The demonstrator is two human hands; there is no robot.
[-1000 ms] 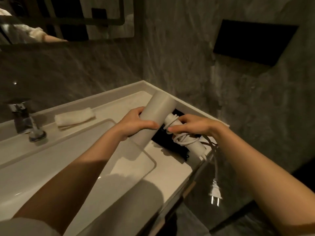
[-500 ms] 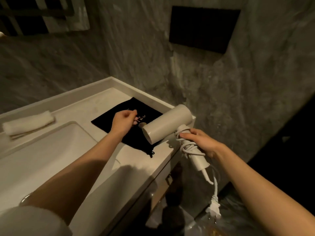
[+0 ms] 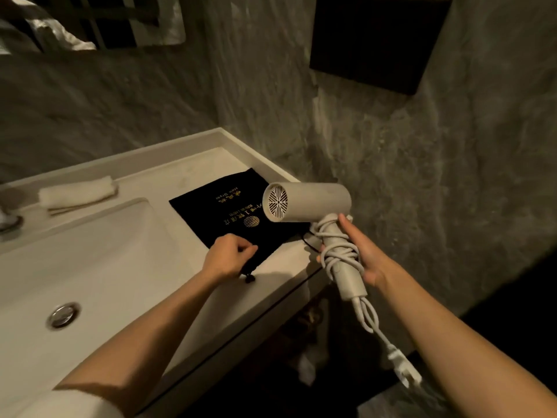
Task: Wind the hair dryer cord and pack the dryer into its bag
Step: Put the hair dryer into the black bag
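Note:
A white hair dryer (image 3: 307,202) hangs just off the counter's right end, its rear grille facing me. My right hand (image 3: 366,254) grips its handle, where the white cord (image 3: 337,254) is wound in several loops. The cord's tail and plug (image 3: 402,368) dangle below the handle. A black drawstring bag (image 3: 229,206) with gold lettering lies flat on the counter's right part. My left hand (image 3: 227,257) pinches the bag's near edge at the drawstring end.
A white sink basin (image 3: 99,260) with a metal drain (image 3: 63,313) fills the left of the counter. A folded white towel (image 3: 77,194) lies behind it. Grey stone walls stand close behind and to the right, with a dark panel (image 3: 376,40) on the right one.
My left hand let go of the dryer barrel and moved onto the bag, now pinching its near edge. My right hand carried the dryer rightward off the counter and turned its grille toward me.

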